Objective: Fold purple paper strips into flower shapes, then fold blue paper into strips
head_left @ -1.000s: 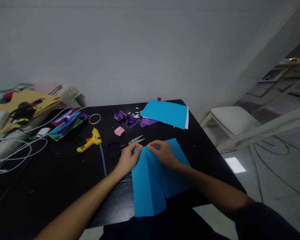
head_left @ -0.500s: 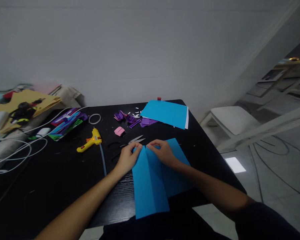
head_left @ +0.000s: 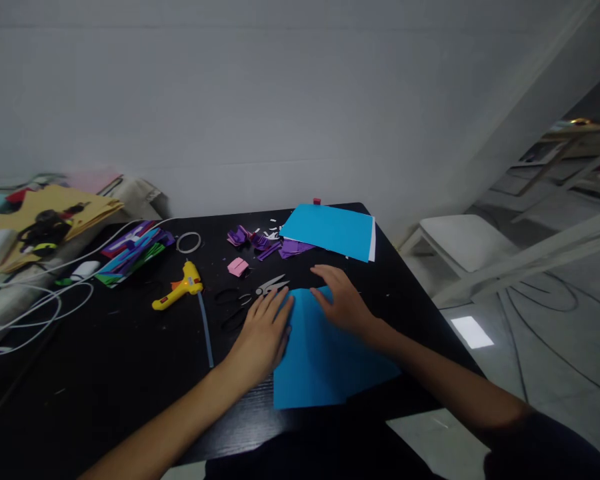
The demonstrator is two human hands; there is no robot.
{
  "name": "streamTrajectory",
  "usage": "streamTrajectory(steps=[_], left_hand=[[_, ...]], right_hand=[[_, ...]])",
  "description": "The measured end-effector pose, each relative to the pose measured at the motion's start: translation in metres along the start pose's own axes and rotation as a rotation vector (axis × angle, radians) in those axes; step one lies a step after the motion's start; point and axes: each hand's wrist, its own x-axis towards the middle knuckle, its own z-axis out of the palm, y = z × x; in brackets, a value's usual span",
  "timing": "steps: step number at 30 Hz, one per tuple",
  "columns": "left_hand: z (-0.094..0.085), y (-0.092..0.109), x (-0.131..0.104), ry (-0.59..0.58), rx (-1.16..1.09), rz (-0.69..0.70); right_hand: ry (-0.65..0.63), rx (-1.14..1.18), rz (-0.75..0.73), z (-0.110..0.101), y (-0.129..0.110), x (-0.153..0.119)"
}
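Note:
A blue sheet of paper [head_left: 313, 363] lies on the black table in front of me, with faint creases running along it. My left hand [head_left: 265, 330] rests on its left edge, fingers stretched out. Over the sheet's upper part is my right hand [head_left: 343, 300], fingers extended and thumb apart; whether it touches the paper I cannot tell. Just beyond my left fingertips lie scissors [head_left: 273, 285] with black handles, partly behind that hand. A yellow glue gun [head_left: 183, 287] lies to the left, a glue stick [head_left: 205, 330] trailing from near it toward me.
Blue sheets [head_left: 333, 230] over white paper lie at the table's back right. Purple paper scraps [head_left: 267, 247], a pink folded paper [head_left: 238, 267] and a tape-like ring [head_left: 189, 242] are near the back. Cables [head_left: 55, 293] and coloured packets [head_left: 135, 250] crowd the left. A white chair [head_left: 465, 240] stands right.
Both hands have let go of their pinch on the paper's top edge and spread their fingers. The raised folded part has come down flatter; my right hand has moved slightly right and up.

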Motion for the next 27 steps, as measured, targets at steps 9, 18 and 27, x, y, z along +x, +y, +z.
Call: streamTrajectory(steps=[9,18,27], left_hand=[[0.011,0.009,-0.015,-0.124,0.009,0.024],[0.020,0.005,-0.015,-0.121,0.062,0.033],[0.022,0.009,-0.017,-0.099,0.089,0.014]], right_hand=[[-0.329,-0.264,-0.094,0.009,-0.006,-0.055],[-0.375,-0.285,-0.069,0.017,-0.006,-0.054],[-0.339,-0.284,-0.059,0.023,-0.004,-0.057]])
